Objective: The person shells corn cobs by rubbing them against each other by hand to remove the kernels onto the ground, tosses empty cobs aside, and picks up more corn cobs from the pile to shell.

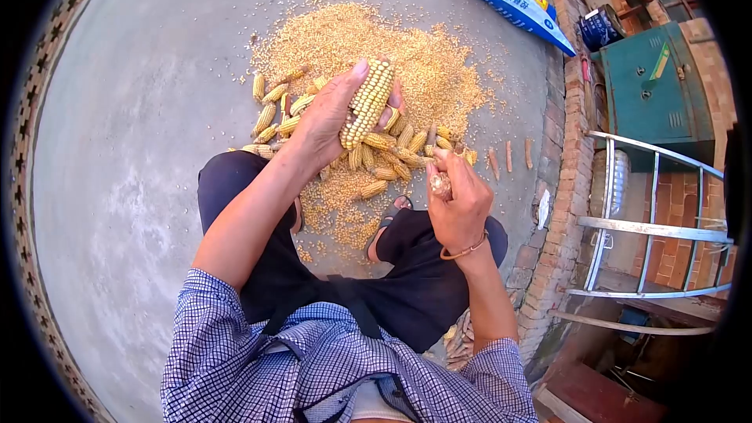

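My left hand (325, 117) is wrapped round an ear of corn (370, 102) with yellow kernels, tilted over the pile. A dark gap shows on its lower left side, where kernels are gone. Lower and to the right, my right hand (464, 202) is closed on what looks like a corncob (441, 184), its round end showing below the fingers; the rest is hidden in the fist. The two hands are apart. Under them lie several more ears of corn (376, 189), and loose kernels (337, 39) spread in a heap beyond.
Bare cobs (509, 157) lie right of the heap. A blue fertilizer sack (509, 0) lies at the upper right. Along the right run a low brick edge (576, 157), a green metal cabinet (654, 86) and a metal ladder-like frame (654, 227). More cobs (460, 341) sit beside my right leg.
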A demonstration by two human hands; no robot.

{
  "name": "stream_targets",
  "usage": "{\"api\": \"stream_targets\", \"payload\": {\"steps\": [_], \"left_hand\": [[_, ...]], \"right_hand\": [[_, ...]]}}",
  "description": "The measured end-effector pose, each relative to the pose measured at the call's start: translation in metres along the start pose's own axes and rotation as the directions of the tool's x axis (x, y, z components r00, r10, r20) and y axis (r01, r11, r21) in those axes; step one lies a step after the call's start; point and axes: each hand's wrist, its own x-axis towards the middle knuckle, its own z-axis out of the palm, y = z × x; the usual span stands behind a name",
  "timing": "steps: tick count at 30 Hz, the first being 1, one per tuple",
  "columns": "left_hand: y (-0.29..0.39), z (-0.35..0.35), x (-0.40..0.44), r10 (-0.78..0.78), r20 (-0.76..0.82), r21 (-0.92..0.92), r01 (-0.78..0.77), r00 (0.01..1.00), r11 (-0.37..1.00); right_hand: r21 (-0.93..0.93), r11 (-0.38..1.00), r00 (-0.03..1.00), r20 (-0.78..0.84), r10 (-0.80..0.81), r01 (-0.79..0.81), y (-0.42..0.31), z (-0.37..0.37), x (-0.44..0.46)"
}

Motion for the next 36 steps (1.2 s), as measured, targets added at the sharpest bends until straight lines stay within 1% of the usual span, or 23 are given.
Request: {"api": "stream_targets", "payload": {"steps": [2, 4, 5, 7, 8, 9, 10, 12, 13, 15, 16, 18, 20, 24, 27, 33, 36], "left_hand": [[-0.005, -0.005, 0.003, -0.025, -0.006, -0.018, 0.025, 1.0, 1.0], [-0.006, -0.005, 0.004, -0.018, -0.004, 0.005, 0.018, 1.0, 1.0], [-0.006, -0.005, 0.004, -0.012, -0.004, 0.018, 0.013, 1.0, 1.0], [-0.007, -0.005, 0.006, 0.0, -0.06, 0.035, 0.002, 0.998, 0.999], [-0.009, -0.006, 0.006, 0.003, -0.09, 0.043, 0.001, 0.996, 0.999], [-0.007, -0.008, 0.006, 0.027, -0.034, 0.073, -0.024, 0.999, 0.997], [-0.006, -0.008, 0.007, 0.047, -0.064, 0.087, -0.041, 0.997, 0.995], [-0.007, -0.003, 0.007, 0.063, -0.124, 0.105, -0.05, 0.99, 0.993], [-0.005, -0.005, 0.005, 0.048, -0.055, 0.131, -0.04, 0.997, 0.99], [-0.008, -0.001, 0.004, 0.062, -0.071, 0.145, -0.051, 0.996, 0.988], [-0.009, 0.0, 0.004, 0.073, -0.079, 0.153, -0.06, 0.994, 0.986], [-0.009, -0.004, 0.002, 0.045, -0.034, 0.108, -0.041, 0.998, 0.993], [-0.01, -0.009, 0.002, 0.027, 0.013, 0.042, -0.028, 1.0, 0.999], [-0.009, -0.004, 0.003, 0.029, -0.023, -0.019, -0.029, 0.999, 0.999], [-0.01, -0.012, 0.005, 0.047, 0.077, -0.102, -0.039, 0.996, 0.994], [-0.01, -0.016, 0.005, 0.049, 0.083, -0.144, -0.036, 0.995, 0.989], [-0.008, -0.015, 0.002, 0.045, 0.095, -0.117, -0.034, 0.994, 0.993]], "right_hand": [[0.089, 0.996, 0.997, -0.071, 0.022, -0.015, 0.004, 0.011, 0.022], [0.161, 0.986, 0.988, -0.136, 0.069, -0.047, 0.006, 0.022, 0.046], [0.222, 0.973, 0.985, -0.143, 0.097, -0.064, 0.005, 0.027, 0.059], [0.343, 0.935, 0.978, -0.144, 0.152, -0.095, 0.001, 0.036, 0.079], [0.508, 0.844, 0.964, -0.093, 0.251, -0.171, 0.0, 0.041, 0.08], [0.653, 0.721, 0.943, -0.029, 0.331, -0.233, 0.0, 0.048, 0.083], [0.771, 0.57, 0.919, 0.049, 0.391, -0.284, 0.002, 0.053, 0.087], [0.806, 0.499, 0.911, 0.114, 0.397, -0.318, 0.004, 0.057, 0.082], [0.822, 0.459, 0.903, 0.144, 0.405, -0.336, 0.006, 0.057, 0.077], [0.859, 0.373, 0.897, 0.192, 0.398, -0.35, 0.014, 0.059, 0.073], [0.891, 0.29, 0.881, 0.206, 0.426, -0.349, 0.018, 0.059, 0.073], [0.934, 0.109, 0.844, 0.253, 0.472, -0.341, 0.024, 0.06, 0.072], [0.925, 0.12, 0.846, 0.27, 0.46, -0.36, 0.032, 0.063, 0.069], [0.907, 0.135, 0.844, 0.305, 0.44, -0.398, 0.035, 0.069, 0.067], [0.901, 0.129, 0.84, 0.325, 0.434, -0.415, 0.031, 0.074, 0.065], [0.893, 0.126, 0.841, 0.349, 0.414, -0.433, 0.03, 0.075, 0.065], [0.892, 0.12, 0.844, 0.358, 0.399, -0.436, 0.028, 0.075, 0.063]]}}
